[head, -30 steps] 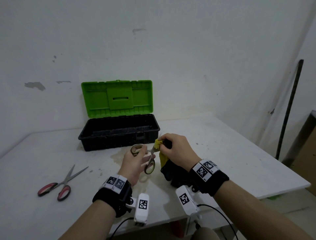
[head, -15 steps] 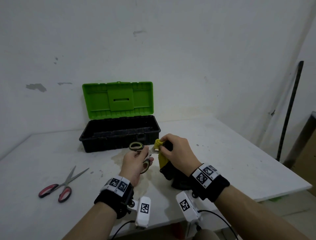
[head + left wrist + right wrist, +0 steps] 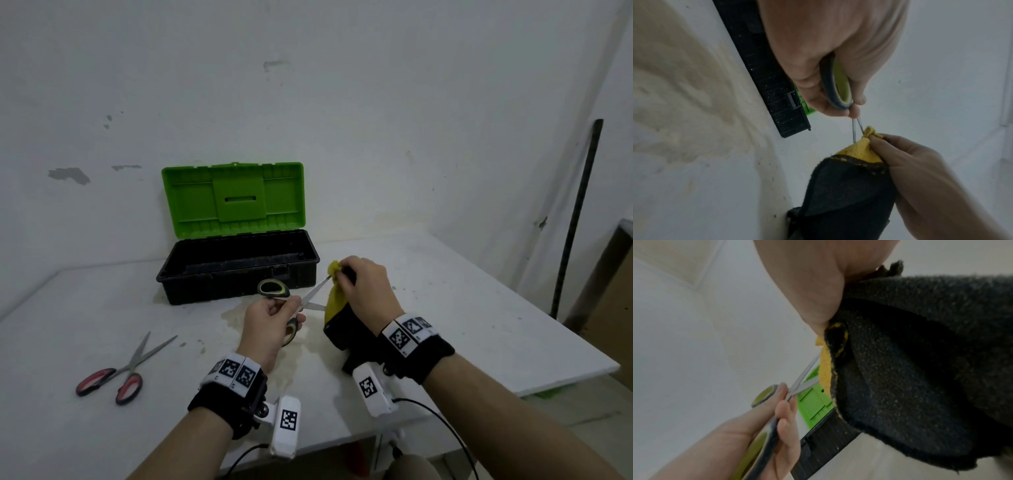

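Note:
My left hand (image 3: 270, 318) grips green-and-black handled scissors (image 3: 274, 288), fingers through the loops (image 3: 836, 91). The steel blades (image 3: 315, 295) stand apart and point right at a black cloth with a yellow end (image 3: 334, 301). My right hand (image 3: 364, 287) pinches the bunched yellow tip (image 3: 869, 132) and holds the cloth up, its black part (image 3: 910, 369) hanging toward the table. The blade tips (image 3: 807, 369) reach the yellow edge; whether they touch it is unclear.
An open black toolbox (image 3: 239, 270) with a raised green lid (image 3: 233, 200) stands just behind the hands. Red-handled scissors (image 3: 116, 371) lie on the white table (image 3: 462, 308) at the left. The table's right edge drops off beside a dark pole (image 3: 579, 212).
The scissor blades have opened wide and the upper handle loop has lifted. My right hand has raised the yellow cloth tip slightly up and away.

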Demonstrator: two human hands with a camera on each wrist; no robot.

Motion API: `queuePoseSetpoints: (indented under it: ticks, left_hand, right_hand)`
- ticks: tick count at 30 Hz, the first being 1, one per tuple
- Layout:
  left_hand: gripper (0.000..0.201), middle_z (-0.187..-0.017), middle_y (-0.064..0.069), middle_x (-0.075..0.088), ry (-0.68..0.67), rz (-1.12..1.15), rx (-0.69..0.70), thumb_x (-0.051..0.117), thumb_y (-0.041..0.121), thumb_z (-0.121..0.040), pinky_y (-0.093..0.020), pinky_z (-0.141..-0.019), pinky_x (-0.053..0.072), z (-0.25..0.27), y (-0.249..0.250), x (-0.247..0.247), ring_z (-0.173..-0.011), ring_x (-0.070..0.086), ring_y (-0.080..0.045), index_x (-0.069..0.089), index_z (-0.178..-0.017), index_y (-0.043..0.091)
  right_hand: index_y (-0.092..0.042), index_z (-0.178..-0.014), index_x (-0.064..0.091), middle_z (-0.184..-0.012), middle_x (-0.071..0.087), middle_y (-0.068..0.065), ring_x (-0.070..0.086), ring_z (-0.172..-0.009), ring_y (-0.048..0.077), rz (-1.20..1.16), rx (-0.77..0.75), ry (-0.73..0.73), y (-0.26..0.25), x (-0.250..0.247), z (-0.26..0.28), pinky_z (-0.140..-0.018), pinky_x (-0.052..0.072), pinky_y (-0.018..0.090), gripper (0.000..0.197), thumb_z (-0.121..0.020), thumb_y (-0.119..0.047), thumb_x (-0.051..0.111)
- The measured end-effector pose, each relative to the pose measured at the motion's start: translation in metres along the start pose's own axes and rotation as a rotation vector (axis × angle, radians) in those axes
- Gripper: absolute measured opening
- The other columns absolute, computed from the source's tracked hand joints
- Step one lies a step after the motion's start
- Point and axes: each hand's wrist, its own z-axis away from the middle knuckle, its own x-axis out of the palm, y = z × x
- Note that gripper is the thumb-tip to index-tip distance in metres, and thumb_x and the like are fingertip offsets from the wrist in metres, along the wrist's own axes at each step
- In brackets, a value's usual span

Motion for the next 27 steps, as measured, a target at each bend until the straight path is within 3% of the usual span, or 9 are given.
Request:
queuePoseSetpoints:
  ticks: [2,5,7,13,16,20,23,27]
  left_hand:
    - [0.019,-0.073,-0.011,0.071,0.03,0.0,0.013,0.07,0.017,-0.093,-0.026,-0.059,0.055,0.0,0.0,0.0,-0.062,0.068,-0.015,0.07,-0.091,-0.002]
    - [0.02,-0.079,-0.013,0.073,0.029,0.007,0.022,0.069,0.019,-0.094,-0.026,-0.059,0.054,-0.001,0.0,0.003,-0.065,0.069,-0.015,0.071,-0.094,-0.001]
    - [0.019,-0.08,-0.014,0.074,0.001,-0.011,0.037,0.067,0.017,-0.095,-0.023,-0.057,0.055,0.001,0.001,0.006,-0.065,0.069,-0.015,0.072,-0.093,-0.001]
    - [0.019,-0.074,-0.012,0.071,0.01,-0.044,0.051,0.068,0.017,-0.095,-0.022,-0.057,0.055,0.003,0.004,0.002,-0.061,0.068,-0.013,0.069,-0.088,-0.001]
    - [0.019,-0.075,-0.009,0.071,0.013,0.004,0.02,0.067,0.017,-0.095,-0.024,-0.058,0.056,0.003,0.005,0.002,-0.063,0.068,-0.014,0.069,-0.093,-0.001]
    - [0.017,-0.084,-0.009,0.077,-0.009,-0.013,0.04,0.067,0.018,-0.096,-0.026,-0.061,0.056,0.004,0.005,0.007,-0.066,0.069,-0.016,0.072,-0.096,0.001]
    - [0.017,-0.076,-0.006,0.075,-0.006,0.001,0.046,0.067,0.014,-0.095,-0.026,-0.06,0.056,0.006,0.006,0.009,-0.063,0.067,-0.015,0.07,-0.097,-0.003]
    - [0.016,-0.073,-0.005,0.072,0.027,-0.004,0.054,0.068,0.013,-0.094,-0.025,-0.059,0.056,0.004,0.005,0.005,-0.062,0.066,-0.015,0.07,-0.097,-0.003]
  right_hand:
    - [-0.017,-0.101,0.068,-0.095,0.068,0.002,0.06,-0.086,0.016,-0.039,-0.063,0.014,-0.003,-0.003,0.004,-0.08,0.049,0.03,0.012,-0.092,-0.02,0.06]
    - [-0.021,-0.104,0.066,-0.096,0.065,0.0,0.059,-0.087,0.017,-0.049,-0.183,-0.135,-0.018,0.005,0.021,-0.079,0.049,0.03,0.013,-0.094,-0.021,0.057]
    - [-0.021,-0.103,0.066,-0.095,0.063,0.001,0.059,-0.086,0.018,-0.045,-0.198,-0.16,-0.02,0.011,0.026,-0.076,0.05,0.033,0.013,-0.095,-0.022,0.056]
    - [-0.014,-0.099,0.069,-0.094,0.067,0.004,0.061,-0.087,0.021,0.004,-0.012,-0.01,0.003,0.003,-0.002,-0.078,0.048,0.03,0.013,-0.093,-0.019,0.058]
    - [-0.016,-0.1,0.069,-0.094,0.068,0.001,0.06,-0.085,0.016,-0.043,-0.094,-0.01,-0.003,0.001,0.002,-0.076,0.044,0.023,0.012,-0.092,-0.019,0.06]
    - [-0.019,-0.099,0.067,-0.092,0.065,0.002,0.06,-0.084,0.018,-0.053,-0.196,-0.14,-0.018,0.014,0.022,-0.076,0.049,0.032,0.01,-0.092,-0.02,0.059]
    - [-0.016,-0.098,0.068,-0.091,0.064,0.004,0.06,-0.084,0.021,-0.034,-0.133,-0.103,-0.011,0.015,0.015,-0.076,0.049,0.034,0.011,-0.093,-0.019,0.059]
    - [-0.013,-0.098,0.067,-0.091,0.066,0.004,0.059,-0.084,0.02,-0.009,-0.025,0.019,0.003,0.002,-0.003,-0.074,0.046,0.028,0.012,-0.094,-0.019,0.058]
